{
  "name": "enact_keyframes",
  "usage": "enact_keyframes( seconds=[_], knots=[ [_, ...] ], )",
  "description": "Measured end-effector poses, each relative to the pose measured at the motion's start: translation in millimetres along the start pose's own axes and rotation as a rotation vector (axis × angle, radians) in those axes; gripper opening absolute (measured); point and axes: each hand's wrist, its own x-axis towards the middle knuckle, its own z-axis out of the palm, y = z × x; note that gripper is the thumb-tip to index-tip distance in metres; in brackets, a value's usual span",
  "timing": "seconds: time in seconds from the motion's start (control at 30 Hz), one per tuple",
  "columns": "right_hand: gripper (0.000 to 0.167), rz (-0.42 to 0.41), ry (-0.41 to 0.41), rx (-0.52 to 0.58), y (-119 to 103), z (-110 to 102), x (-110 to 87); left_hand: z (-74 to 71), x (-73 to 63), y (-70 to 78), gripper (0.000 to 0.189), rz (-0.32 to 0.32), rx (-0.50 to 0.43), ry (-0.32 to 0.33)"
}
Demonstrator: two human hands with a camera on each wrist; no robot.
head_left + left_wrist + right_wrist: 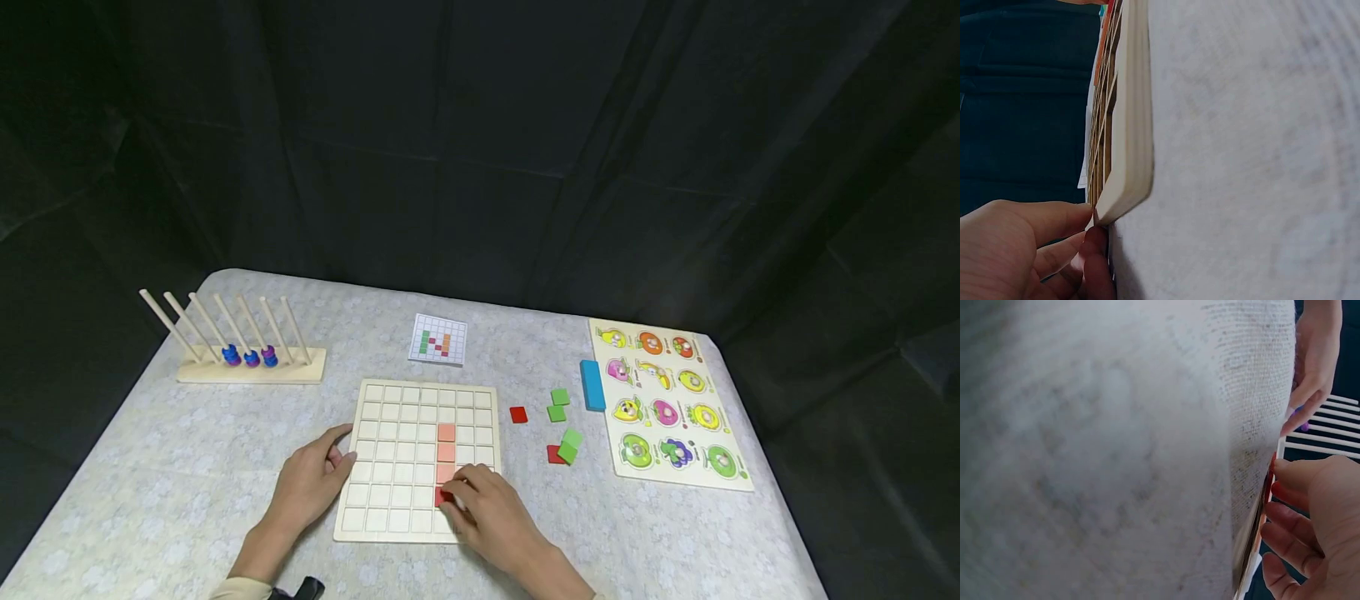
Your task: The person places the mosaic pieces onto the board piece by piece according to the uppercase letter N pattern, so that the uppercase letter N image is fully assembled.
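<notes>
Got the left hand [311,481] holding the left edge of the grid board [388,452], thumb and curled fingers against the rim; got the right hand [491,512] reaching in over the near right part, pinching a red tile [439,497] right below three orange tiles [446,452] in one column; can't tell about the fit of that red one in its cell, with fingers in the way; can see both hands well apart, with a wide run of grid between.

Just off the board's right edge, spotting a loose red square [518,414]; further right, seeing two green tiles [560,397] corner to corner, plus two more overlapping a second red; past those, got a blue block [592,385] snug by the fruit puzzle [678,392], near the table's right edge.

Beyond the far edge, got a pattern card [437,354], with a strip of cloth [150,500] between; at far left, seeing a peg stand [255,377] with blue and purple beads [251,359]; got a broad stretch of cloth down the left side, too.
</notes>
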Motion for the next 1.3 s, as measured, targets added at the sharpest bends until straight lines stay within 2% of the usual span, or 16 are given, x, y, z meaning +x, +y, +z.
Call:
enact_keyframes(
  seconds=[0.27,0.5,0.87,1.07,1.3],
  knots=[
    [0.007,0.074,0.082,0.117,12,-7,-5.1,-0.2,-0.3,0.2,0.046,-0.005,-0.011,-0.01],
    [0.009,0.243,0.1,0.17,32,-17,-12.3,0.4,0.2,-0.7,0.046,0.003,-0.013,-0.003],
    [0.012,0.511,0.139,0.067,65,-30,-23.0,1.2,0.8,-2.0,0.046,-0.002,0.002,-0.004],
    [0.012,0.56,0.14,0.098,78,-34,-28.9,1.3,0.8,-2.0,0.046,-0.007,0.0,-0.006],
    [0.011,0.555,0.185,0.079,88,-36,-33.5,1.2,1.0,-2.0,0.046,-0.005,-0.003,-0.001]
  ],
)
